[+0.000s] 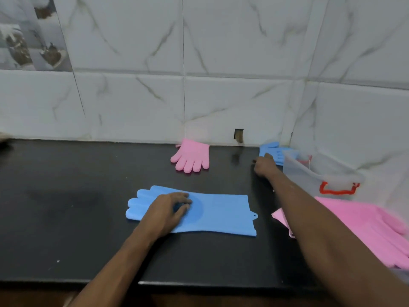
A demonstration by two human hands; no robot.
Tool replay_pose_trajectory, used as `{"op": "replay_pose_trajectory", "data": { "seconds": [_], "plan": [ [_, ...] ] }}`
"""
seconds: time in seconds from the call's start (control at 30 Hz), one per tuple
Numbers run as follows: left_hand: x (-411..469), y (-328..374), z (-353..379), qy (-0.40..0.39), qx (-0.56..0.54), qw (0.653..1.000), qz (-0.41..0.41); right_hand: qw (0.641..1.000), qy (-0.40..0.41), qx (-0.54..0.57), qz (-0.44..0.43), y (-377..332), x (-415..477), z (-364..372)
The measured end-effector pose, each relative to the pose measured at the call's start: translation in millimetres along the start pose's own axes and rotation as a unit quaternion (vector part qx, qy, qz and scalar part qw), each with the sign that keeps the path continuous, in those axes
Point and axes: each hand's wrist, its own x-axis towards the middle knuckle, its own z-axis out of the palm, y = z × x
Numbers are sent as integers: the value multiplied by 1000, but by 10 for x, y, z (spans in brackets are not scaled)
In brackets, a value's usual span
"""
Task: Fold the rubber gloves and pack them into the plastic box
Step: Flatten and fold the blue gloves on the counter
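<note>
Four gloves lie on the counter. My left hand rests with loose fingers on the flat blue glove at 6 o'clock, I think to keep it from sliding. My right hand reaches the second blue glove at 1 o'clock, just beside the plastic box; whether it grips, I cannot tell.
</note>
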Motion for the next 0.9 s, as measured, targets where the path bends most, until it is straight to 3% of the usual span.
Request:
{"op": "replay_pose_trajectory", "data": {
  "seconds": [0.17,0.33,0.47,0.57,0.7,0.8,0.87,0.9],
  "plan": [
    [52,-61,24,11,6,1000,3,999,4,7,32,32,275,97],
    [100,-64,35,6,16,1000,2,984,84,152,36,-61,351,58],
    [91,-37,48,-2,25,1000,-7,902,261,337,71,-199,261,-249],
    [88,-3,34,0,24,1000,-4,834,320,447,38,-241,147,-562],
    [60,13,-13,-1,26,1000,-8,758,295,581,-23,-298,-217,-718],
    [63,112,-47,67,2,998,14,689,232,683,-68,-333,-581,-670],
    [64,277,-67,138,-103,985,-4,669,196,712,-81,-397,-838,-633],
    [65,389,-77,161,-196,967,-31,676,190,707,-86,-447,-956,-624]
  ]
}}
